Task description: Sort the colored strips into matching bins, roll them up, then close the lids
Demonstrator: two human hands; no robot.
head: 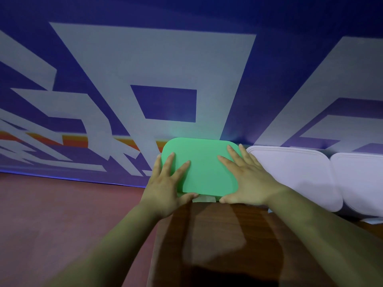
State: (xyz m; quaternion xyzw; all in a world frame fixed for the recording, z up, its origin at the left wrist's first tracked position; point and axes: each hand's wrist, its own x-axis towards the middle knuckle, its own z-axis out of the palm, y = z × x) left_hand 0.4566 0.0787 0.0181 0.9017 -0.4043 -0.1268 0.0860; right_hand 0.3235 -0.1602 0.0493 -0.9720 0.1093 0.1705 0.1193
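Observation:
A green lid [204, 168] lies flat on top of its bin at the far left end of the wooden table [223, 241]. Only a pale sliver of the bin [204, 198] shows under the lid's near edge. My left hand [165, 183] presses on the lid's left side with straight, spread fingers, its thumb along the near edge. My right hand [246, 179] presses on the right side the same way. No colored strips are in view.
Two bins with pale lilac lids [294, 175] [360, 179] stand in a row to the right of the green one, both lids down. A blue and white patterned wall [145, 79] rises behind. Reddish floor [62, 214] lies left of the table.

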